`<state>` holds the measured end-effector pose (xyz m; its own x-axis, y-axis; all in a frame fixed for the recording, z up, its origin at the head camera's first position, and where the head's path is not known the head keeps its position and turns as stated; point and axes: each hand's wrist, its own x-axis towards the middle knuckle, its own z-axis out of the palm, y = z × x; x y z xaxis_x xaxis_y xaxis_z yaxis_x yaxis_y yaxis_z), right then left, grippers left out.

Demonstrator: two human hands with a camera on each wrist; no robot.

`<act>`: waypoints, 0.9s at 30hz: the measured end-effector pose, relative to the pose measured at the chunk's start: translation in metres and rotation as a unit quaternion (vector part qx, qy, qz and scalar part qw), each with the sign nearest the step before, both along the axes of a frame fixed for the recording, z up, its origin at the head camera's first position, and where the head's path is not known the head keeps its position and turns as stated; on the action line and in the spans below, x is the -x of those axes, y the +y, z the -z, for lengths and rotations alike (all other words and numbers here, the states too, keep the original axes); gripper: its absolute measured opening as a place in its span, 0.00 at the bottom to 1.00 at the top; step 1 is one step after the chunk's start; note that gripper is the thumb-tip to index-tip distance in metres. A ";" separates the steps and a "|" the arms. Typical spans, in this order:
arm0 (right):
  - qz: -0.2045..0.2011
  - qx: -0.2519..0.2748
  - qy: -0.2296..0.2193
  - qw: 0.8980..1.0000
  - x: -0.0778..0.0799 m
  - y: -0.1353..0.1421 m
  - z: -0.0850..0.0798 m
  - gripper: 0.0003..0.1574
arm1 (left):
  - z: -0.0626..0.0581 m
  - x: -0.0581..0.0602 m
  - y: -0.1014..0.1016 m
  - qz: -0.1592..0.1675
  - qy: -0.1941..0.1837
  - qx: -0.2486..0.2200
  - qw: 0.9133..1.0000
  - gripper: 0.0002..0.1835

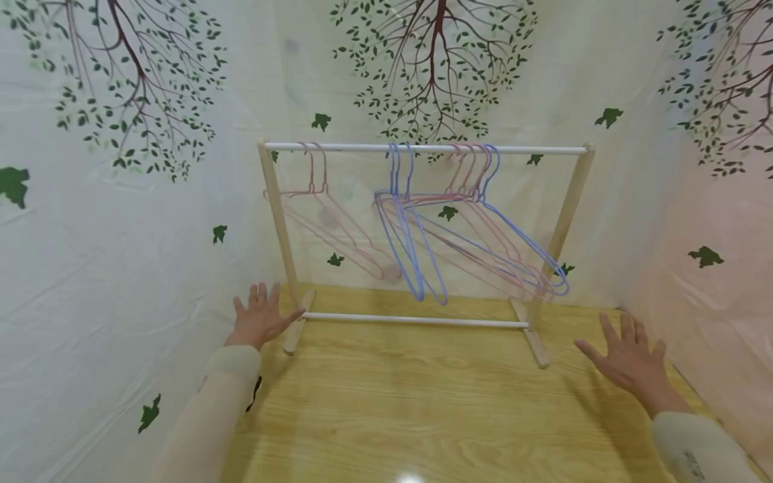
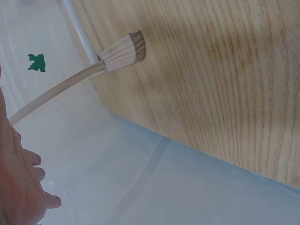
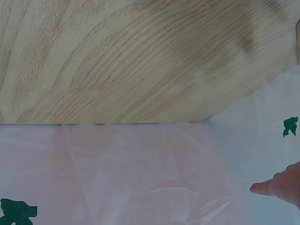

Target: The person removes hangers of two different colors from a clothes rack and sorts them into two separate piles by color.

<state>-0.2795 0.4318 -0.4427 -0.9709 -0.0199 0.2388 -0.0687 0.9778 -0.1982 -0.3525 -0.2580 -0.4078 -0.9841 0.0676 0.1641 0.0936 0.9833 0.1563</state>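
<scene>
A small clothes rack with wooden posts and a white top rail (image 1: 356,147) stands in front of me in the head view. Two pink hangers (image 1: 347,231) hang at its left end. Several blue hangers (image 1: 417,255) are at the middle, and more pink hangers (image 1: 471,174) with a blue one hang toward the right. My left hand (image 1: 258,318), fingers spread, is beside the rack's left foot (image 1: 298,322) and holds nothing. Out past the right foot (image 1: 531,335), my right hand (image 1: 631,359) is spread with nothing in it.
The rack stands on a wood-grain tabletop (image 1: 386,402), with a white lower bar (image 1: 417,320) between its feet. Pale curtains printed with trees and green leaves enclose the back, the left (image 1: 109,268) and the right (image 1: 712,302).
</scene>
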 end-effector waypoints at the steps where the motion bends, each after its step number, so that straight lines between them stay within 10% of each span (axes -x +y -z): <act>1: 0.000 0.000 0.001 1.000 0.000 -0.001 -0.001 0.59 | -0.001 0.001 -0.001 -0.001 0.000 0.001 1.000 0.51; 27: -0.001 0.015 0.037 0.999 0.001 -0.009 -0.013 0.56 | -0.018 0.024 -0.010 -0.011 -0.014 -0.035 0.999 0.55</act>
<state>-0.2807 0.4232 -0.4297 -0.9503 -0.0131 0.3111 -0.0862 0.9711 -0.2224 -0.3769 -0.2684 -0.3896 -0.9896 0.0361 0.1393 0.0673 0.9717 0.2264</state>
